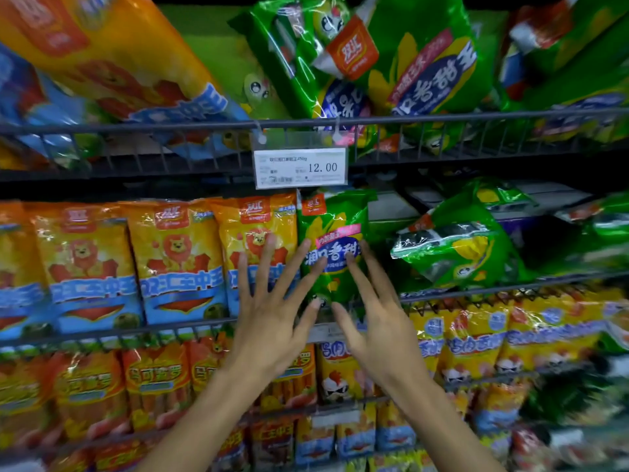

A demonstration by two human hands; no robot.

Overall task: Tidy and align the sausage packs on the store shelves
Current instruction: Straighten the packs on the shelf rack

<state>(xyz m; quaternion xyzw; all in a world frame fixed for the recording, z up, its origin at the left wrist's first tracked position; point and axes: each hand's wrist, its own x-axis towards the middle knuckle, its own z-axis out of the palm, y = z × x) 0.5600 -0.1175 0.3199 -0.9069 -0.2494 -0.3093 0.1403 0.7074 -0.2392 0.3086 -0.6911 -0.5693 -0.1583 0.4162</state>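
Both hands are raised with fingers straight and fanned wide, holding nothing. The left hand lies across the seam between the last orange lion sausage pack and the upright green corn sausage pack; whether its fingertips press the film cannot be told. The right hand has its fingertips at the green pack's blue label. That pack stands on the middle wire shelf, just beside the orange row. Both kinds carry a red logo badge with two Chinese characters. Above hangs a white price tag reading 12.00; its small print is illegible.
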